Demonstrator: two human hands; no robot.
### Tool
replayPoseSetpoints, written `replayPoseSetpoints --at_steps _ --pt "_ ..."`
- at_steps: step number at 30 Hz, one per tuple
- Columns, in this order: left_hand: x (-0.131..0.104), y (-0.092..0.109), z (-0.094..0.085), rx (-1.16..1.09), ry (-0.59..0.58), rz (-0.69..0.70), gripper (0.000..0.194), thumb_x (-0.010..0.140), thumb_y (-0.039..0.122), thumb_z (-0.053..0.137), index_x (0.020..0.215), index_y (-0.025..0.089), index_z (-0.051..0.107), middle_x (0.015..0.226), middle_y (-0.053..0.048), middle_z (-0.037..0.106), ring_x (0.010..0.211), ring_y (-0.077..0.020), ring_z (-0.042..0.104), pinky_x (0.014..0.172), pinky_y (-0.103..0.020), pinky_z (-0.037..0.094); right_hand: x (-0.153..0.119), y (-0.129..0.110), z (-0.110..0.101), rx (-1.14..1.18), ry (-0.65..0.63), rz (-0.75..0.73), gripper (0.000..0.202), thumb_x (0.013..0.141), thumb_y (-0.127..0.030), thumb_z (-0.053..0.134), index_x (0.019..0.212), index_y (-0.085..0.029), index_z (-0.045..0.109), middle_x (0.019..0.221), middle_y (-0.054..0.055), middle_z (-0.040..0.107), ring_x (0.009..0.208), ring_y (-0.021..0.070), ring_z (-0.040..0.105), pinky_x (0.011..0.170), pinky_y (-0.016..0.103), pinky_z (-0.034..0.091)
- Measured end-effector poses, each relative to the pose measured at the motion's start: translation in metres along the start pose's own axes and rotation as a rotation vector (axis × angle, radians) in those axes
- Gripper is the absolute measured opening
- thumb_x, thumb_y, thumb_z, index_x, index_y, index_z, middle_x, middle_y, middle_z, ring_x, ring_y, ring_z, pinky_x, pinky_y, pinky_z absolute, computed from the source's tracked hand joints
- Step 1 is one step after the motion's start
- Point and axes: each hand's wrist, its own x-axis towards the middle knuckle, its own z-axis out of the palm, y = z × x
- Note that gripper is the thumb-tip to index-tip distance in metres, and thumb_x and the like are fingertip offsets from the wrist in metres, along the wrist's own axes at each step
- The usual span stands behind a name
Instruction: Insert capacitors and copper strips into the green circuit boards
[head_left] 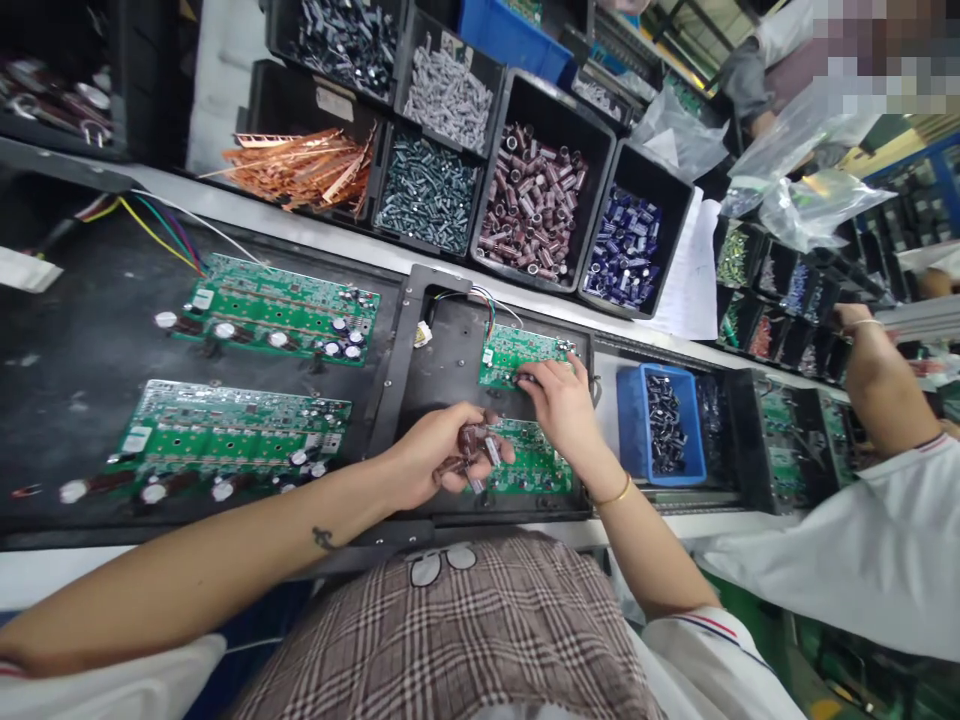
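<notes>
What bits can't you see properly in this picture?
- Head view: the left hand covers part of the handful of small brown cylinder capacitors; their number is hidden.
- The right hand hides what its fingertips press on the upper green circuit board.
- The lower green circuit board is partly behind both hands.
- Board markings are too small to read.
- The co-worker's white sleeve is cut by the right edge.

Green circuit board nearest us in the black tray (536, 462): our left hand (431, 455) and right hand (562, 400) covered much of it, so we could not read its parts.
Small dark cylindrical capacitors in our left hand (472, 450): curled fingers hid most; we could not count them.
Right fingertips: whether they pinched a part on the upper green board (517, 352), we could not tell.
Co-worker in a white sleeve (885, 560): cut off by the right edge.
Clear plastic bags (810, 190): contents too blurred.
</notes>
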Motion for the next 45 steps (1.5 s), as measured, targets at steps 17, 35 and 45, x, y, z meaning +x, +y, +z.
replayPoseSetpoints --at_steps 17,35,45 --pt "0.001 -0.002 -0.001 0.005 0.200 0.215 0.024 0.088 0.034 0.060 0.083 0.010 0.062 0.082 -0.005 0.062 0.044 -0.0021 0.044 0.032 -0.012 0.016 -0.003 -0.010 -0.006 0.006 0.104 -0.172 0.025 0.095 -0.033 0.051 0.113 -0.022 0.063 0.099 0.005 0.071 0.098 0.0190 0.063 0.110 0.046 0.032" --pt "-0.001 0.000 0.001 -0.186 0.177 0.123 0.020 0.083 0.016 0.051 0.094 0.006 0.064 0.089 -0.014 0.067 0.052 -0.0078 0.054 0.035 -0.015 0.027 0.012 -0.020 0.010 0.108 0.042 -0.094 0.020 0.096 -0.024 0.047 0.103 -0.026 0.065 0.104 0.002 0.070 0.101 0.0191 0.062 0.110 0.046 0.029" --pt "-0.006 -0.001 0.003 -0.107 0.196 0.170 0.012 0.085 0.024 0.060 0.087 0.015 0.052 0.070 0.001 0.051 0.043 -0.0026 0.042 0.034 -0.011 0.011 0.012 -0.023 0.006 0.127 0.045 -0.147 0.026 0.097 -0.021 0.043 0.107 -0.027 0.065 0.104 0.002 0.070 0.100 0.0180 0.063 0.114 0.049 0.027"
